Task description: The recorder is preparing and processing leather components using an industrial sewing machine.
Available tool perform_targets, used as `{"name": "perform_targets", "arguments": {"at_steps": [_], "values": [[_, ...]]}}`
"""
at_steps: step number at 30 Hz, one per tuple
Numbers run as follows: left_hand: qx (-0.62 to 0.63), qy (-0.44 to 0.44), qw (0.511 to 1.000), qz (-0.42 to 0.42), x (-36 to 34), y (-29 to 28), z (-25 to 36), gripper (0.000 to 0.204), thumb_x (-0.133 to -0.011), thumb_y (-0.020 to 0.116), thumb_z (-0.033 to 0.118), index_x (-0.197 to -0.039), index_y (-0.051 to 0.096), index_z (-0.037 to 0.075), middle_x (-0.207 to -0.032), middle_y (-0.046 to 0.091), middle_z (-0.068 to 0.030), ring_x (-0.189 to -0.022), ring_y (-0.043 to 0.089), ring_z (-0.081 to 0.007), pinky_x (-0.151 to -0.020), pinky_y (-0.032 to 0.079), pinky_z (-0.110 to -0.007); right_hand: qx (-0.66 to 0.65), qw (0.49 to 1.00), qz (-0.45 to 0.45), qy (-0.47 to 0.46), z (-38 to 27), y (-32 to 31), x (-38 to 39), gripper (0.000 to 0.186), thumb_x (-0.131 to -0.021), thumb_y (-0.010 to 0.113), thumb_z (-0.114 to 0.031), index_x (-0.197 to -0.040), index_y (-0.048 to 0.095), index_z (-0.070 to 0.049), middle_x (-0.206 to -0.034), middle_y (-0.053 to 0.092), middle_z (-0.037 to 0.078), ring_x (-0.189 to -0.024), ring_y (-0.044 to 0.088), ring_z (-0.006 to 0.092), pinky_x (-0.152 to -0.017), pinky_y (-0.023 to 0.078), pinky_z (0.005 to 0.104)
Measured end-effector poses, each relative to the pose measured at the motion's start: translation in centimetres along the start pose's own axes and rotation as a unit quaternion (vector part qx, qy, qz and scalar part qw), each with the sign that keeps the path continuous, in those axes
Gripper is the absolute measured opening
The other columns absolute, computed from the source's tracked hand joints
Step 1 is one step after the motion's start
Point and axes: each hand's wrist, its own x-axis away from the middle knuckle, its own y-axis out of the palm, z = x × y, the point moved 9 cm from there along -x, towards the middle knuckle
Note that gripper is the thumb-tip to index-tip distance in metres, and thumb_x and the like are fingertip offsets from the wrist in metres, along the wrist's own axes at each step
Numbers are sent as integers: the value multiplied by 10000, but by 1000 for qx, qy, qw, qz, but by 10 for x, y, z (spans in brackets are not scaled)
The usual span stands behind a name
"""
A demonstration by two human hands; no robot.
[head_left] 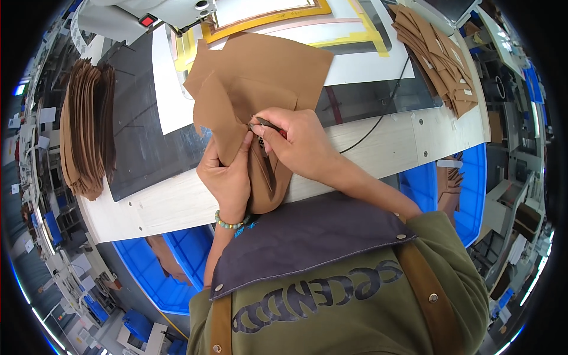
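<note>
Olive-green sweatshirt [355,322] fabric, marked with dark lettering, occupies the lower foreground beneath the operator's dark apron [307,236], which has brown straps and metal snaps. Beyond the apron, a pale worktable [171,204] spans the view and carries a dark glossy board [139,130]. A white machine head [136,15] with a red button overhangs the far left area, beside a yellow frame [278,19] set over white sheeting.

The brown workpiece, a set of joined flexible panels [272,62], extends from the white sheeting across the board to the near table edge, where its rounded lower end meets the apron area. A dark slit runs along this end.

Blue bins [473,201] containing brown pieces stand below the table edge at both sides. One stack of brown panels [89,130] stands at left; flat brown pieces [441,68] lie at far right.

The left hand [228,177] pinches the workpiece between thumb and fingers. The right hand [299,142] grips a small dark-tipped hand tool [269,123], its point beside the left thumb; contact with the workpiece cannot be determined. A beaded bracelet [231,223] encircles the left wrist.
</note>
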Motion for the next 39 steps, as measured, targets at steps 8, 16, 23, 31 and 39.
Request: {"name": "perform_targets", "arguments": {"at_steps": [8, 16, 23, 31, 39], "values": [[32, -62, 997, -21, 1, -5, -7, 191, -922, 844, 33, -1094, 793, -32, -971, 793, -54, -882, 679, -80, -808, 547, -257, -71, 989, -80, 103, 3, 3, -6, 179, -1016, 672, -135, -1027, 761, 20, -695, 716, 108, -607, 692, 168, -609, 525, 331], [27, -105, 994, -20, 7, -18, -15, 186, -904, 860, 34, -1057, 778, -31, -982, 789, -59, -875, 679, -84, -815, 543, -259, -71, 991, 60, 97, 32, -51, -22, 172, -1023, 656, -131, -1090, 713, 16, -762, 703, 44, -580, 612, 86, -547, 488, 265], [127, -136, 982, 41, 16, -28, -20, 219, -967, 805, 58, -1149, 727, -35, -1084, 771, -66, -972, 687, -106, -907, 541, -281, -137, 990, -4, 25, -28, -41, -17, 218, -1019, 689, -147, -1188, 704, -10, -761, 678, 11, -666, 605, 66, -616, 496, 241], [240, -167, 956, 26, 19, -29, -25, 217, -1009, 756, 61, -1202, 709, -28, -1170, 765, -108, -1016, 711, -134, -907, 567, -297, 26, 977, -184, -109, -40, 2, -14, 118, -920, 769, -59, -1034, 794, -40, -913, 730, 54, -745, 662, 144, -638, 512, 290], [273, -167, 947, -2, 19, -28, -26, 200, -1014, 751, 60, -1195, 723, -22, -1156, 774, -89, -1015, 714, -116, -906, 567, -287, 80, 935, -156, -307, -59, 23, -22, 161, -863, 799, -66, -1023, 810, -76, -984, 685, 24, -833, 713, 213, -690, 566, 354]]}}
